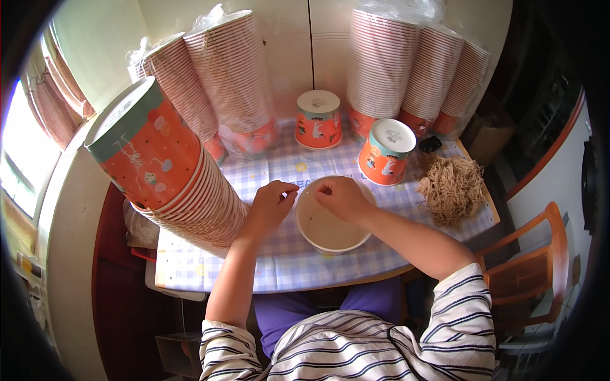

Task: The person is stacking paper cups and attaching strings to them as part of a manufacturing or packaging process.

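Both hands meet over an open paper cup (330, 222), white inside, standing on the table just before the person. The left hand (272, 202) pinches thumb to forefinger at the cup's left rim; the right hand (341, 195) pinches likewise over its far rim (whether either holds anything I cannot tell). Beyond stand 2 upturned orange cups (318, 119) with printed figures and teal bands. A leaning nested stack (171, 171) lies left; wrapped stacks (406, 70) line the wall. A tangled pile of tan fibrous strings (451, 185) rests right on the lilac checked tablecloth (279, 267). A wooden chair (534, 267) stands right.
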Available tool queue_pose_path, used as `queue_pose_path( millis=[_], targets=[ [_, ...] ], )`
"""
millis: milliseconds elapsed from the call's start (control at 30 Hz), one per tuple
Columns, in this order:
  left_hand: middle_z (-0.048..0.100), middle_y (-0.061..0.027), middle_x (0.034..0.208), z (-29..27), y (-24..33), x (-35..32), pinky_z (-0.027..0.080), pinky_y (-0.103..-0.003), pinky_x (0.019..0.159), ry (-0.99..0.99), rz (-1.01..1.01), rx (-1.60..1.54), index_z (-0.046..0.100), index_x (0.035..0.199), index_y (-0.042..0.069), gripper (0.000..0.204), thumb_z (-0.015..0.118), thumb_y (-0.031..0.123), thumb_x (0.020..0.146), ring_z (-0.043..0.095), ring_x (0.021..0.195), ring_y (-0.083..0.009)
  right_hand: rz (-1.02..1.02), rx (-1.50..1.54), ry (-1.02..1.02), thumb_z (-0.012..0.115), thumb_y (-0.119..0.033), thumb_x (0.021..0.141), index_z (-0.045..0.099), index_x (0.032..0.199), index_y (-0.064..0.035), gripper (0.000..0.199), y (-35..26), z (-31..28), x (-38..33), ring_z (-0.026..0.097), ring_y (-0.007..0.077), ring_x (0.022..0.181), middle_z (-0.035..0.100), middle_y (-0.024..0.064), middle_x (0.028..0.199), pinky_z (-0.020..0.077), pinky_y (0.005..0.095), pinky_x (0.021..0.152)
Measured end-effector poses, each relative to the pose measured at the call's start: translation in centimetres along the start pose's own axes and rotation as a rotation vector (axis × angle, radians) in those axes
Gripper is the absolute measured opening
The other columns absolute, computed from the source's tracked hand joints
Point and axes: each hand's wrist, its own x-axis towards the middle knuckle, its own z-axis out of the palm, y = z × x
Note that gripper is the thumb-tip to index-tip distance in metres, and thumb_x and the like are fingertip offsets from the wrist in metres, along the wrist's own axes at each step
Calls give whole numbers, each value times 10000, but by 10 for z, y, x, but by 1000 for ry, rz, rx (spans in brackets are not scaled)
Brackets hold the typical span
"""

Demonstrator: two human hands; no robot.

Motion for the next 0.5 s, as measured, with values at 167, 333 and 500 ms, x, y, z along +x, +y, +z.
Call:
queue_pose_path(
  millis=[167,333,500],
  targets=[
    [685,-95,892,6,-14,15,514,-256,642,-91,-105,-100,666,1038,-4,217,609,131,878,623,696,-129,-51,-117,16,588,-213,785,668,793,-20,208,0,7,8,640,316,753,669,151,793,493,409,691],
    [693,-76,846,8,-18,21,517,-254,639,-157,-152,-193,672,1027,-9,215,606,128,875,620,691,-113,-23,-125,10,583,-218,785,679,807,-34,209,-3,10,8,644,319,774,672,148,797,497,416,707],
    [691,-68,839,8,-18,22,517,-252,638,-196,-162,-218,674,1026,-8,219,604,135,877,617,690,-109,3,-132,39,574,-216,786,685,828,-37,215,-3,12,9,648,317,797,677,147,821,504,418,732]
  ],
)
